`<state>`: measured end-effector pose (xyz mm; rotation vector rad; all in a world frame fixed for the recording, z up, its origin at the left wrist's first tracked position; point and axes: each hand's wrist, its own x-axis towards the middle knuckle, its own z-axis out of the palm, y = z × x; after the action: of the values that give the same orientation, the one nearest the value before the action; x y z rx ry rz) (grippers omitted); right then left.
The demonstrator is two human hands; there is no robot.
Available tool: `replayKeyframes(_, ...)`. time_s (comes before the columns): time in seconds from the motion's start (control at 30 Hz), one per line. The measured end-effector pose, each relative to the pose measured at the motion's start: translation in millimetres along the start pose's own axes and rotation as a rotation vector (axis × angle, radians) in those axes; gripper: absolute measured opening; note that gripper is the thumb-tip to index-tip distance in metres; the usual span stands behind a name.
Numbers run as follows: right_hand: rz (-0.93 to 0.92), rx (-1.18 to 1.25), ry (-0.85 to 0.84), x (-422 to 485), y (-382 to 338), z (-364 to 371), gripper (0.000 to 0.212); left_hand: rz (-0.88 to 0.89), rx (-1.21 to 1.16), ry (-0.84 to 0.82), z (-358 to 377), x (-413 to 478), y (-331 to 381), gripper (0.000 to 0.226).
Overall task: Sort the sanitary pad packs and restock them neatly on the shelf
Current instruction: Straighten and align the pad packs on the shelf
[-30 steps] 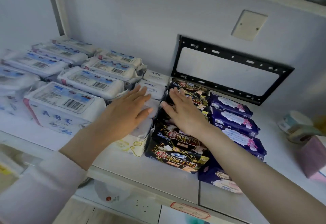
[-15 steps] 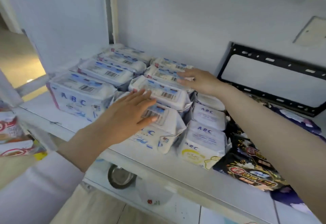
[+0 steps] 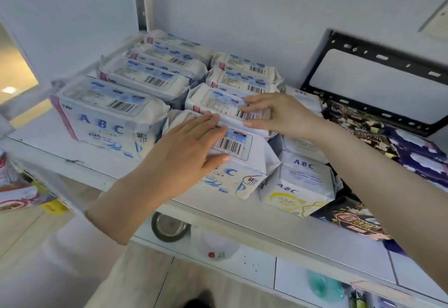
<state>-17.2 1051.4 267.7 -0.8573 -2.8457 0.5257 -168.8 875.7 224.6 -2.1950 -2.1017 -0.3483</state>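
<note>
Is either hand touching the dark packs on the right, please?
No, the left hand and right hand both rest on white packs, while the dark packs lie further right.

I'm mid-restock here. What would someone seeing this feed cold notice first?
Two bare hands work mid-shelf: the left hand lies flat on the front white ABC pack, and the right hand rests on the pack behind it. Rows of similar white packs fill the left of the shelf. Dark packs lie at the right, below a black wall bracket.
</note>
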Motion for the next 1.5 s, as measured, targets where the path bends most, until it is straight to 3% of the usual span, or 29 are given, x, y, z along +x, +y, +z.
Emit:
replayKeyframes(0.23, -0.012, 0.052, -0.046, 1, 5, -5, 0.034, 0.026, -0.055, -0.012, -2, 2, -2, 0.063)
replayKeyframes(0.4, 0.07, 0.119, 0.173, 22, 30, -22, 0.028, -0.047, -0.148, 0.018, -17, 20, -3, 0.077)
replayKeyframes(0.6, 0.164, -0.054, -0.037, 48, 56, -29, 0.042, -0.087, -0.155, -0.12, -14, 49, -3, 0.058)
replayKeyframes(1.03, 0.108, -0.1, 0.042, 48, 61, -21, 0.041, -0.098, -0.178, -0.089, -9, 47, -3, 0.058)
replayKeyframes(1.27, 0.122, -0.067, -0.018, 53, 59, -29, 0.038, -0.113, -0.2, -0.097, -11, 46, -1, 0.057)
replayKeyframes(1.4, 0.195, 0.063, 0.217, 77, 68, -49, 0.041, -0.119, -0.234, -0.152, -24, 56, -3, 0.059)
replayKeyframes(1.5, 0.239, 0.036, 0.117, 107, 76, -54, 0.051, -0.121, -0.206, -0.171, -32, 77, -5, 0.06)
